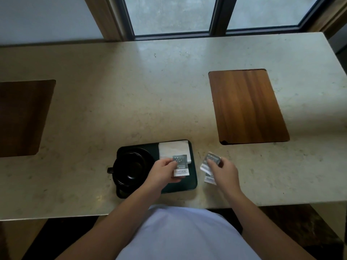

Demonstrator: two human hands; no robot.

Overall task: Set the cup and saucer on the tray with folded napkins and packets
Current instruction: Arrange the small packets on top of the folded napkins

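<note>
A black tray [193, 182] lies near the front edge of the stone counter. On its left half a black cup [129, 168] stands on a black saucer [148, 152], handle pointing left. A folded white napkin [173, 148] lies on the tray's far right part. My left hand [165, 170] is over the tray and pinches a grey and white packet [180, 166] above the napkin's near edge. My right hand [224, 171] is just right of the tray, above the counter, and holds more packets [210, 162] of the same kind.
Two wooden boards are set into the beige counter [131, 100]: one [247, 106] at the right, a darker one [22, 117] at the left edge. A window with dark frames runs behind the counter. The counter's front edge is close to my body.
</note>
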